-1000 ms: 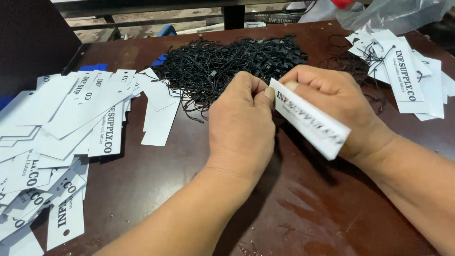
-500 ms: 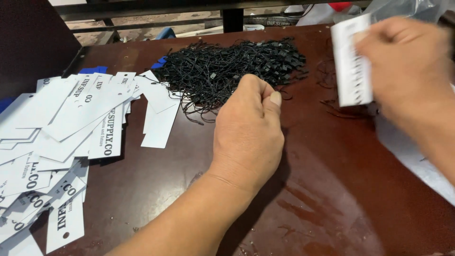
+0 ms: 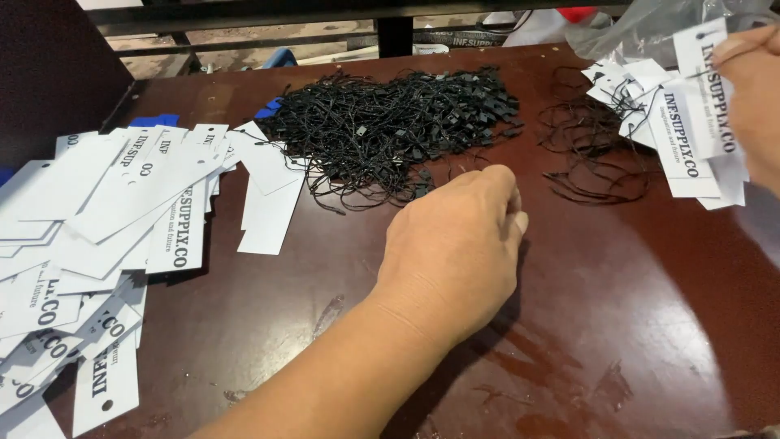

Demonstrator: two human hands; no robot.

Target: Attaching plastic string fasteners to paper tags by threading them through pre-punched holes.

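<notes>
- Left hand (image 3: 455, 244) is seen palm down on the dark brown table (image 3: 617, 325), forearm entering from the lower edge; fingers are curled under, and whether anything is pinched cannot be told.
- A loose spread of white card tags (image 3: 106, 236) is noted at left, too overlapped to be counted.
- One heap of black string loops (image 3: 390, 122) is found just beyond the left hand's knuckles, apart from it.
- Right hand (image 3: 751, 97) is cut by the right edge, closed on one white tag (image 3: 707, 81) held over a smaller pile of strung tags (image 3: 650, 106).
</notes>
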